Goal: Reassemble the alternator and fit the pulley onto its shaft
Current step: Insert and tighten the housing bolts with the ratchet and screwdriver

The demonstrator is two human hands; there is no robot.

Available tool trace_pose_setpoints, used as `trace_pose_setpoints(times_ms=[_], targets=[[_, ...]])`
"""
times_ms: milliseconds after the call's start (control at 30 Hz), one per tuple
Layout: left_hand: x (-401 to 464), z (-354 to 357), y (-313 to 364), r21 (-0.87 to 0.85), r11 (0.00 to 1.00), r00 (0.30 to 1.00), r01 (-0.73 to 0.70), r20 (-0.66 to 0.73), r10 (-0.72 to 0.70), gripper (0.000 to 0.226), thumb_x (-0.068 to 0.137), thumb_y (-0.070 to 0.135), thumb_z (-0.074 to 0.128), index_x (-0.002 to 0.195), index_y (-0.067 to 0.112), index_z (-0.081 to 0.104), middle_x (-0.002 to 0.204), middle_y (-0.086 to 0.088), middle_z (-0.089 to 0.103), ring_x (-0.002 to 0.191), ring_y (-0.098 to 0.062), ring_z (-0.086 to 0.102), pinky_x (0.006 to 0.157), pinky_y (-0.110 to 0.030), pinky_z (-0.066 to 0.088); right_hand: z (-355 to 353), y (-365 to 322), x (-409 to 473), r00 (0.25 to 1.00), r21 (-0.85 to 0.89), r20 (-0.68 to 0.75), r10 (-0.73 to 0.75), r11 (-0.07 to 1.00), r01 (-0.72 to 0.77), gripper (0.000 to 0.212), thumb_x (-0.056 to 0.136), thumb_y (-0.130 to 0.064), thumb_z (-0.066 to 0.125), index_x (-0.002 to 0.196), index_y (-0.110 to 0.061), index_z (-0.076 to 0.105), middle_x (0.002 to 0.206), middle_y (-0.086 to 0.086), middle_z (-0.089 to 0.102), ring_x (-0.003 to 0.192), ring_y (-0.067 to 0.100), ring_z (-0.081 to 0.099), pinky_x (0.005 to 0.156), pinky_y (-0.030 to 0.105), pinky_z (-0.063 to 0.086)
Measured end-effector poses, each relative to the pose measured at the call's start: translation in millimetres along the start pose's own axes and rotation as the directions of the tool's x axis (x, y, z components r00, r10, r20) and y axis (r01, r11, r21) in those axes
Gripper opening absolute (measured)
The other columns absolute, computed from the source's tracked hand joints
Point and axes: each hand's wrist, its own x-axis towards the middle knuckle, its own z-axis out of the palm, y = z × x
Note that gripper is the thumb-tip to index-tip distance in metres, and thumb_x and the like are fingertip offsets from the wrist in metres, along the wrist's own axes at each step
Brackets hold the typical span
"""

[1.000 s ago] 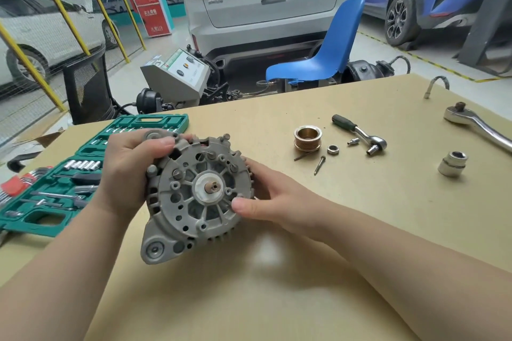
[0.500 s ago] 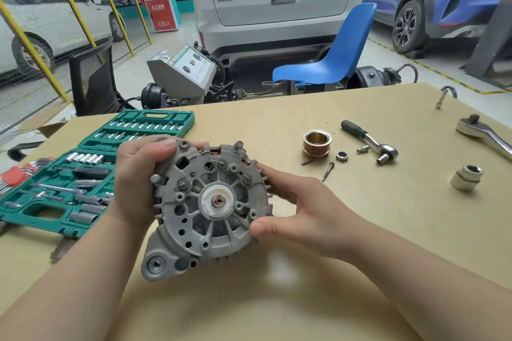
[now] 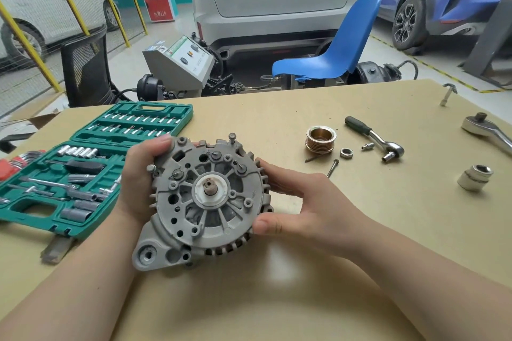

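Observation:
A grey alternator (image 3: 210,202) is held just above the tan table (image 3: 277,299), its rear face with the short shaft stub turned up toward me. My left hand (image 3: 138,177) grips its upper left side, fingers curled over the rim. My right hand (image 3: 302,202) grips the right side, thumb on the lower rim and fingers behind the fins. The bronze grooved pulley (image 3: 320,139) stands on the table to the right, with a nut (image 3: 346,152), a long bolt (image 3: 332,167) and a small fitting (image 3: 368,146) near it.
An open green socket set case (image 3: 83,169) lies at the left. A small ratchet (image 3: 374,137), a large socket (image 3: 474,176), a big ratchet handle (image 3: 487,131) and a bent piece (image 3: 447,93) lie at the right. A blue chair (image 3: 332,47) stands beyond the far edge.
The alternator has tilted and come a little nearer to me in both hands. The grips stay the same. The parts on the table have not moved.

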Motion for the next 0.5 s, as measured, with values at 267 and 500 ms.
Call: trace_pose_setpoints(times_ms=[267,500], targets=[[-0.2,-7.3,-16.0,0.010,0.997,0.957,0.082,-0.278,-0.076,0.026,0.106,0.014,0.052,0.083,0.016,0.064,0.060,0.015,0.072,0.054,0.003,0.068,0.047,-0.014,0.053,-7.5,5.1,0.8,0.997,0.010,0.068,0.022,1.000,-0.023,0.073,0.075,-0.070,0.078,0.142,-0.063,0.049,0.140,-0.031,0.061,0.137,-0.004,0.053,0.115,0.036,0.040],[1.9,-9.4,-9.4,0.023,0.999,0.998,-0.049,0.027,0.048,0.034,0.097,0.021,0.035,0.067,0.012,0.049,0.061,0.000,0.048,0.060,-0.017,0.045,0.058,-0.034,0.040,-53.6,21.7,10.1,0.846,-0.253,-0.531,0.049,0.944,-0.213,0.010,0.099,-0.031,0.065,0.100,-0.031,0.074,0.089,-0.019,0.075,0.090,0.001,0.070,0.082,0.029,0.054]])
